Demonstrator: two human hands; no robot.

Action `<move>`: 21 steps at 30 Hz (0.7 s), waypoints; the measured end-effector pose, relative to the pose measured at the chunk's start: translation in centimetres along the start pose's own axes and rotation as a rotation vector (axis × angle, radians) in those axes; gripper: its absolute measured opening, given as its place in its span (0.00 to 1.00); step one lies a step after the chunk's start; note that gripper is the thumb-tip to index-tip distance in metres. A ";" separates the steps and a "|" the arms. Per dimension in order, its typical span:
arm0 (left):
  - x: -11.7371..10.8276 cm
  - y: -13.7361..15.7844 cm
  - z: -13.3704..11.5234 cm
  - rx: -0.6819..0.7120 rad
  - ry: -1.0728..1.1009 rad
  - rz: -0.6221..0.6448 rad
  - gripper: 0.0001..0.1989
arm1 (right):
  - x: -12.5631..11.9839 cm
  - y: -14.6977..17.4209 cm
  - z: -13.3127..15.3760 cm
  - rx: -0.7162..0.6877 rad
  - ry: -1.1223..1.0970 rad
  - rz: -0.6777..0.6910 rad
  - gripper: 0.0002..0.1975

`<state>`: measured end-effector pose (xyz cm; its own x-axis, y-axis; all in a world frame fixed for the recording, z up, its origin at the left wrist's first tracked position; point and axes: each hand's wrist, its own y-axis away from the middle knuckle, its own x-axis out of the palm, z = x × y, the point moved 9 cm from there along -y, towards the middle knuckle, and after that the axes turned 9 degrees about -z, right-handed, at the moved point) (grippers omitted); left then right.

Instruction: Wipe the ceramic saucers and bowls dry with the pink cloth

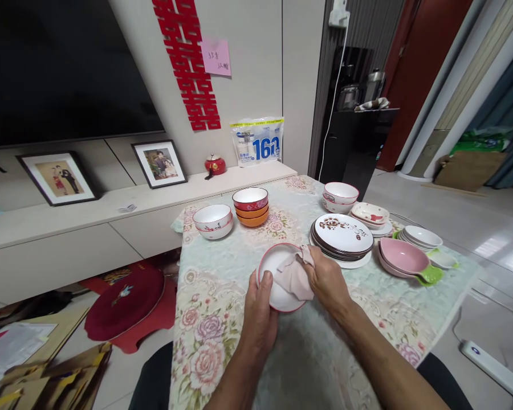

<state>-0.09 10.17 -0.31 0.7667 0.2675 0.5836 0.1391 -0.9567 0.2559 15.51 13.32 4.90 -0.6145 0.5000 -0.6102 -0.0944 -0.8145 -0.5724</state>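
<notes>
Bare floral tablecloth (222,341) open near the table's front edge, white bowls (212,221) and red-orange bowl stack (251,206) blocking behind, plate stack (342,236) close right, pink dishes (404,259) beyond

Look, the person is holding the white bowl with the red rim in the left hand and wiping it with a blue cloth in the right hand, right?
Almost. The cloth is pale pinkish beige, not blue. The head view shows the right hand pressing it into the white bowl with the red rim, which the left hand holds at its near edge above the flowered tablecloth.
</notes>
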 end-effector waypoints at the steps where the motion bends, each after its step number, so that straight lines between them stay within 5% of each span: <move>1: -0.3 -0.1 0.2 -0.027 0.007 -0.026 0.24 | -1.0 -0.2 0.4 -0.061 -0.020 -0.075 0.14; 5: -1.1 -0.3 0.6 -0.101 0.033 -0.113 0.26 | -4.7 -0.4 0.7 -0.119 0.014 -0.327 0.19; 8: -0.9 -0.2 0.7 -0.100 0.013 -0.091 0.27 | -5.6 0.2 2.2 -0.163 0.099 -0.391 0.22; 10: -0.6 0.1 0.9 -0.099 -0.021 -0.055 0.27 | -4.6 0.6 4.0 -0.228 0.119 -0.314 0.23; 16: -0.2 -0.2 1.1 -0.062 -0.048 -0.007 0.26 | 0.8 2.1 6.8 -0.229 -0.129 0.235 0.34; 21: -0.1 -0.2 0.3 0.009 -0.054 -0.003 0.23 | 1.6 2.5 6.4 -0.262 -0.119 0.198 0.19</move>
<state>0.01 10.30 -0.69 0.7990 0.2639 0.5403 0.1468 -0.9570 0.2503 9.27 10.21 5.95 -0.6891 0.2899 -0.6642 0.2304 -0.7813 -0.5801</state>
